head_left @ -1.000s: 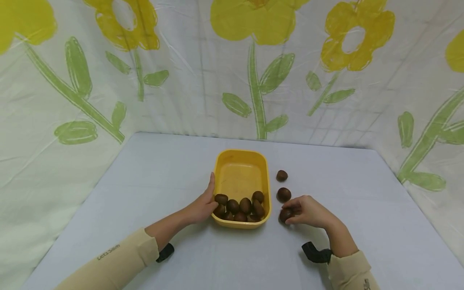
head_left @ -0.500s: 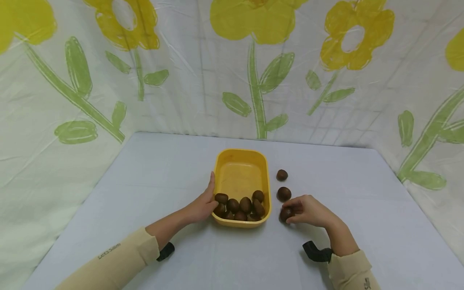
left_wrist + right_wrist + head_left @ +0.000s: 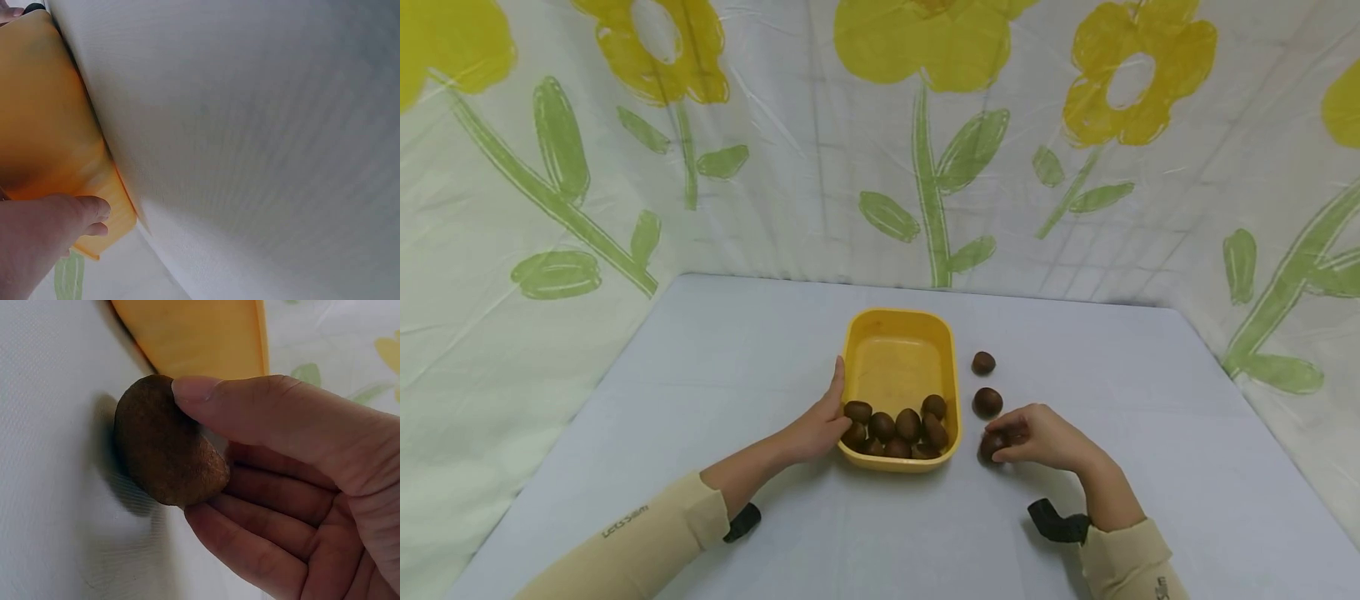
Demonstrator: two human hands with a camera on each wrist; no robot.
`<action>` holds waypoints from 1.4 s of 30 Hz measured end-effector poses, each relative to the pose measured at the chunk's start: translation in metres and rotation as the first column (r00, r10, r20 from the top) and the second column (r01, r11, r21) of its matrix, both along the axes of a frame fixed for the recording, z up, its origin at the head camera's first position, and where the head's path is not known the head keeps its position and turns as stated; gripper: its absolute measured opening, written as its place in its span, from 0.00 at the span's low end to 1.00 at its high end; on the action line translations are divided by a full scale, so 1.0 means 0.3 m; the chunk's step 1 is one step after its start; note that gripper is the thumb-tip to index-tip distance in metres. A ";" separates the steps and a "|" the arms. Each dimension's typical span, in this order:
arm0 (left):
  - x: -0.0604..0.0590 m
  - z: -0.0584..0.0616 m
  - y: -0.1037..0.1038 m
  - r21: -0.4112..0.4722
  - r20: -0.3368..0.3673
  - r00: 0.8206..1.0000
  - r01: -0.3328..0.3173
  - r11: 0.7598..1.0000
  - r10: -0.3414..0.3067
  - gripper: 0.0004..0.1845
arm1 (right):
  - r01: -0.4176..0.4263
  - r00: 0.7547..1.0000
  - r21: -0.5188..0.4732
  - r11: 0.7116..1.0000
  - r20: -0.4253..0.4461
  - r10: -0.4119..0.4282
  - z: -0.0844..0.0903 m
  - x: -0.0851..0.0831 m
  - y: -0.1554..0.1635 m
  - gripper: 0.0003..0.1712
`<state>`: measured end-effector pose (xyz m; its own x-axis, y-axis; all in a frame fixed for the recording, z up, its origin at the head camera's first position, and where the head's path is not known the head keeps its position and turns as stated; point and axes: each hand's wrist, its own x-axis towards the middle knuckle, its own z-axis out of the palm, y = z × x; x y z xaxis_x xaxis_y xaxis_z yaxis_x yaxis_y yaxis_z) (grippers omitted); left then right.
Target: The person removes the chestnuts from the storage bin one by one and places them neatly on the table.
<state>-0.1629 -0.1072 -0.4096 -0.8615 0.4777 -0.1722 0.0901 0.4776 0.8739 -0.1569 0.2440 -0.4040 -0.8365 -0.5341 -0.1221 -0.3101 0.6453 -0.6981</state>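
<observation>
Brown and slightly glossy, one nut sat at the fingertips of the person's right hand, pinched between the thumb and the fingers below it. It lay at the hand's left side, well forward of the palm, with its rounded end turned away from the fingers and its rougher, paler end toward them. Its shadow fell close by on the white table; whether the nut touched the surface could not be told.

The yellow box stood upright just left of that nut, apart from it. At the opposite wall was the left hand, grasping the box's side: the thumb reached over the rim while the fingers lay along the outside. Inside, a cluster of brown nuts crowded the end nearest the person, and the far part showed bare floor.

Two more pieces rested outside on the right: a round loose nut just beyond the right hand's fingers, touching neither hand nor box, and a smaller loose nut farther off, roughly in line with it. Beige sleeves covered both forearms.
</observation>
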 end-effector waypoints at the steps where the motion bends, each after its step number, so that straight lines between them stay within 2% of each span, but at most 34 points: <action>1: 0.000 -0.001 0.000 -0.003 0.001 1.000 0.000 1.000 0.001 0.44 | 0.002 1.000 -0.003 1.000 -0.001 -0.002 0.002 0.001 -0.001 0.24; 16: 0.000 0.003 -0.004 -0.010 0.007 1.000 0.003 1.000 -0.003 0.45 | 0.060 0.998 -0.003 0.998 -0.029 -0.060 0.063 -0.006 -0.006 0.29; 30: 0.002 0.009 -0.003 -0.014 0.002 1.000 0.006 1.000 -0.006 0.44 | -0.012 0.996 -0.021 1.000 -0.085 0.010 0.171 -0.081 -0.070 0.29; 42: -0.001 0.000 -0.005 0.020 0.002 1.000 0.009 1.000 -0.009 0.45 | -0.034 0.996 -0.020 0.999 -0.084 0.032 0.207 -0.140 -0.181 0.30</action>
